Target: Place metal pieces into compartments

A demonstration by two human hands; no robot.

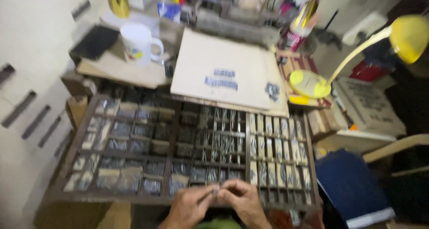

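Frame blurred, detail limited. Both hands low at bottom centre, fingertips meeting over the front rail of a compartment tray (67, 164). Left hand (190, 206) and right hand (243, 202) pinched together on a small thin piece (215, 192), dark and metallic-looking; exact shape too blurred to tell. Left grip clenched on the piece from the left, right grip clenched on it from the right, fingers curled, knuckles up. Piece held just above the tray's near edge, roughly mid-width. Tray wooden, dark, split into many small cells: wider cells on the left and centre holding greyish metal bits, narrow pale cells in columns on the right. Tray tilted slightly, far edge tucked under a tan board (223, 72) with bluish smudged print in the middle. White mug (137, 42) beyond the board's left corner, handle to the right, standing on a cluttered tabletop (120, 70). Dark flat slab (94, 41) just left of the mug. Yellow desk lamp (409, 37) at right, round base (308, 83) sitting near the board's right edge, pale neck arcing up to the shade. Cup of pens (301, 26) behind the lamp base. Blue book (351, 184) right of the tray, well apart from the hands. Stack of papers (371, 106) above the book. White wall with dark slots (27, 113) at left.
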